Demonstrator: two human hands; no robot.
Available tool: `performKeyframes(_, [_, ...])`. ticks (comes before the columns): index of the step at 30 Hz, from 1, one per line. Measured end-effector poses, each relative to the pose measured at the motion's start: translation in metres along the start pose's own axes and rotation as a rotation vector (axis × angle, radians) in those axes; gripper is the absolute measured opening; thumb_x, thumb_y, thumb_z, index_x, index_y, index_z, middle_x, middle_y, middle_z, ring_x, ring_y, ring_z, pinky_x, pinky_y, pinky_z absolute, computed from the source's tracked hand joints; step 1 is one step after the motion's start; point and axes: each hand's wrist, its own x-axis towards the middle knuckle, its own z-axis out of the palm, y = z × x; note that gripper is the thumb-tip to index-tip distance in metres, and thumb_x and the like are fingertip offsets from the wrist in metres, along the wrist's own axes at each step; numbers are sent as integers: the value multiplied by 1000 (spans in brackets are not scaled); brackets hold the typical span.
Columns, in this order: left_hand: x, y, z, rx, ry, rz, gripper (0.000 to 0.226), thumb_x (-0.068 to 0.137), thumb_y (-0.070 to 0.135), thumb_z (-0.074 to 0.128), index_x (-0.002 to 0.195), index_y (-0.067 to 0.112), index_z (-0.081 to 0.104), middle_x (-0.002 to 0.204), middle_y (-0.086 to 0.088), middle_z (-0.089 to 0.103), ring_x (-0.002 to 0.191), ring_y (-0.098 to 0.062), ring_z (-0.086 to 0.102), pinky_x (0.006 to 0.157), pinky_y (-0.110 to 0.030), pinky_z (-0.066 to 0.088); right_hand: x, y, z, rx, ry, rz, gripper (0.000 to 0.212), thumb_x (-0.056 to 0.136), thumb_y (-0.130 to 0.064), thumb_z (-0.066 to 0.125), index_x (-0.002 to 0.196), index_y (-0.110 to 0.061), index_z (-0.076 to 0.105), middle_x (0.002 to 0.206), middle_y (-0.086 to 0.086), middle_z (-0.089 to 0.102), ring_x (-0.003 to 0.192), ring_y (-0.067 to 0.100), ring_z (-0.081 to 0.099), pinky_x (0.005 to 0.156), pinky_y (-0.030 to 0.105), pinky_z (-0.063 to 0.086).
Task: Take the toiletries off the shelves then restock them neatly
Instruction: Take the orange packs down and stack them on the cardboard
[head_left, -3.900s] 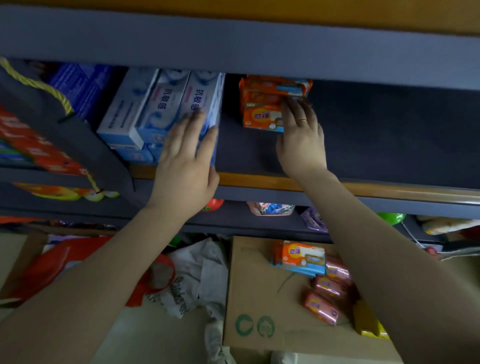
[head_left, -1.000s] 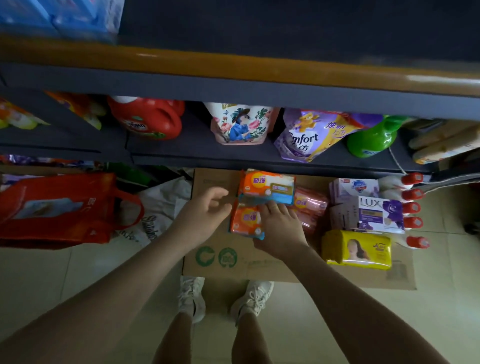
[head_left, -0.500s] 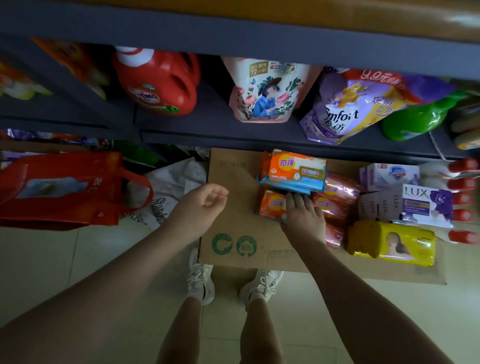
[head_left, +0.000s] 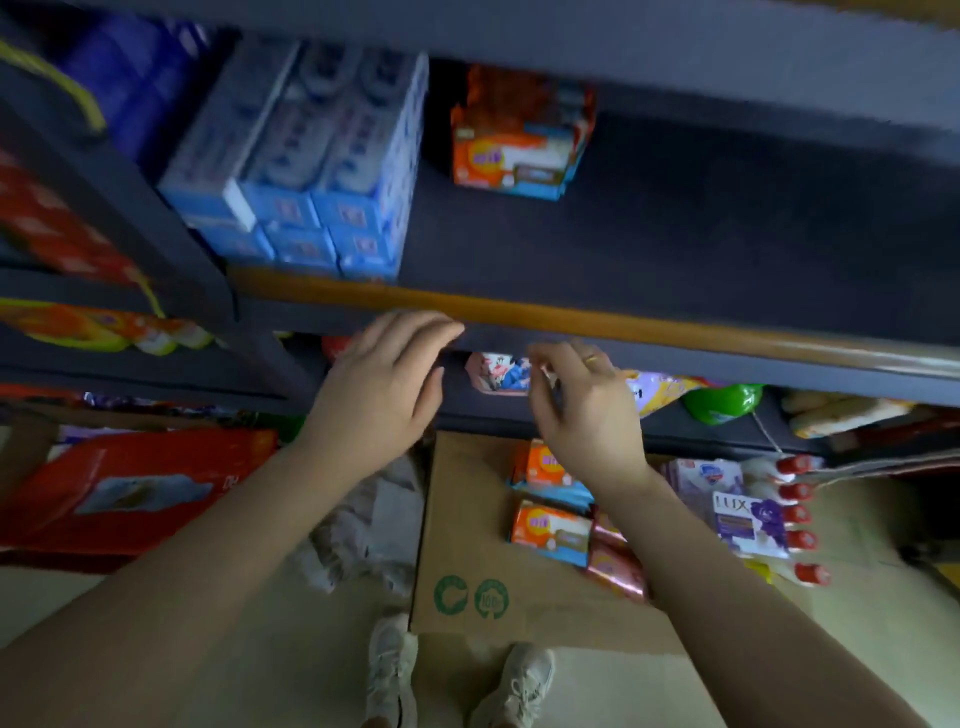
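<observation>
Orange soap packs (head_left: 514, 150) stand stacked on the dark upper shelf (head_left: 701, 244), right of a block of blue toothpaste boxes (head_left: 311, 171). Both my hands hang in the air just under that shelf's wooden front edge. My left hand (head_left: 379, 395) has relaxed, nearly straight fingers and holds nothing. My right hand (head_left: 587, 410) has loosely curled fingers and is also empty. Below them, two more orange soap packs (head_left: 550, 530) and pink soap bars (head_left: 615, 566) lie on a flat cardboard sheet (head_left: 467, 545) on the floor.
The cardboard also carries a purple Lux box (head_left: 748, 519), a white soap box (head_left: 706, 475) and red-capped bottles (head_left: 795, 514). The lower shelf holds a Comfort pouch (head_left: 660, 389), a green bottle (head_left: 722, 402) and a floral pouch (head_left: 498, 371). A red bag (head_left: 130, 488) sits at left.
My right hand let go of the orange soap pack on the cardboard. Both hands rose empty to the upper shelf's edge, and my view swung up to the shelf.
</observation>
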Motion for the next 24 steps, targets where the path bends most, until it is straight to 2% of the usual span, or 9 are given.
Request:
performKeyframes(3, [29, -7, -23, 186, 127, -16, 51, 84, 19, 54, 131, 2, 41, 133, -19, 49, 125, -32, 39, 103, -43, 34, 53, -10, -9, -7, 33, -40, 31, 83, -21, 42, 97, -4, 64, 89, 14, 63, 80, 36, 59, 66, 37, 49])
performKeyframes(5, [44, -15, -27, 275, 110, -50, 62, 80, 20, 65, 132, -2, 40, 138, -23, 43, 129, -38, 37, 105, -49, 32, 85, -8, -7, -70, 50, -34, 30, 82, -19, 43, 98, -2, 64, 92, 18, 62, 83, 39, 59, 68, 40, 51])
performKeyframes(7, [55, -21, -26, 318, 60, -87, 70, 77, 24, 71, 133, -4, 40, 140, -25, 40, 130, -41, 36, 106, -51, 30, 111, -5, -1, -177, 35, 24, 31, 84, -14, 48, 109, -1, 60, 110, 23, 59, 96, 42, 54, 76, 46, 50])
performKeyframes(10, [63, -32, -21, 378, 40, -80, 72, 75, 27, 73, 132, -5, 41, 139, -25, 41, 128, -42, 38, 106, -51, 29, 139, 3, 11, -293, -114, 122, 50, 92, -14, 46, 140, -7, 36, 150, 14, 29, 133, 36, 29, 104, 47, 32])
performKeyframes(12, [65, -38, -17, 406, 84, -44, 68, 75, 25, 71, 130, -4, 43, 136, -25, 44, 125, -41, 41, 106, -50, 30, 150, 11, 20, -335, -169, 159, 59, 95, -15, 43, 148, -11, 17, 158, 6, 9, 143, 31, 10, 112, 44, 21])
performKeyframes(14, [65, -43, -12, 405, 137, -18, 65, 76, 22, 70, 129, -4, 43, 135, -24, 45, 125, -39, 42, 107, -48, 28, 158, 19, 28, -403, -198, 178, 65, 95, -13, 43, 150, -13, 7, 159, 3, 3, 145, 29, 2, 115, 42, 14])
performKeyframes(19, [63, -46, -2, 396, 203, -8, 60, 79, 21, 64, 129, -2, 42, 137, -24, 43, 128, -39, 39, 111, -47, 23, 169, 24, 37, -578, -27, 204, 61, 90, -8, 48, 146, -15, 22, 150, 17, 19, 133, 36, 23, 105, 43, 26])
performKeyframes(21, [62, -45, -3, 377, 212, -25, 60, 79, 20, 62, 131, -3, 41, 137, -23, 43, 128, -39, 39, 111, -46, 22, 172, 25, 39, -609, -16, 233, 55, 91, -7, 48, 141, -14, 28, 150, 19, 19, 134, 37, 23, 104, 44, 27])
performKeyframes(24, [63, -39, -7, 343, 194, -75, 69, 79, 22, 61, 137, -4, 32, 139, -24, 42, 131, -37, 37, 112, -43, 21, 170, 33, 36, -594, -75, 210, 49, 92, -9, 49, 138, -12, 32, 144, 15, 34, 125, 36, 38, 94, 44, 37])
